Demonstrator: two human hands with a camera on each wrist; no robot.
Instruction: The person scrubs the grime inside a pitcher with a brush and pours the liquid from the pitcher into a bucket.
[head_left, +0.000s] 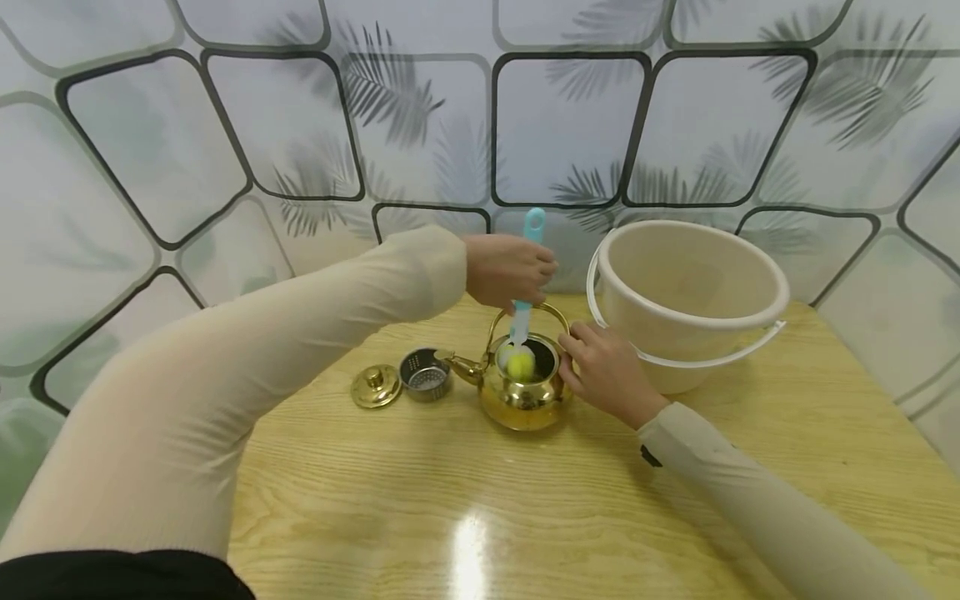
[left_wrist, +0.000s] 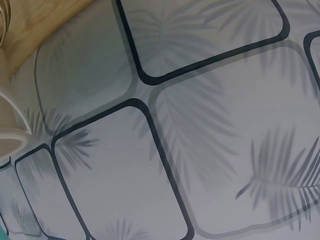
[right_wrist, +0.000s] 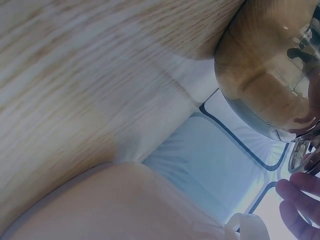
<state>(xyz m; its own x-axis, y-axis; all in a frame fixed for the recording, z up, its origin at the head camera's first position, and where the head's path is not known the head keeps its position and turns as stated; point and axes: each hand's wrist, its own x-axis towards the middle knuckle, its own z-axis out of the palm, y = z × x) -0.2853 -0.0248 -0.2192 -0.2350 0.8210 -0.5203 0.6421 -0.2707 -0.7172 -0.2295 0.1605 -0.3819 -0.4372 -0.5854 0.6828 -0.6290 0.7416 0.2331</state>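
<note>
A gold teapot with a raised hoop handle stands on the table, its top uncovered and its spout to the left. My left hand grips the blue handle of a cleaning brush from above. The brush's yellow and white sponge head sits inside the teapot's mouth. On the teapot's right side, my right hand holds it near the rim and handle base. Close up in the right wrist view are the shiny teapot body and curled fingertips. My left hand is outside the left wrist view.
Left of the teapot, a perforated metal strainer and a gold lid lie on the wooden table. A large cream bucket with a white bail stands right behind my right hand. A patterned wall rises behind.
</note>
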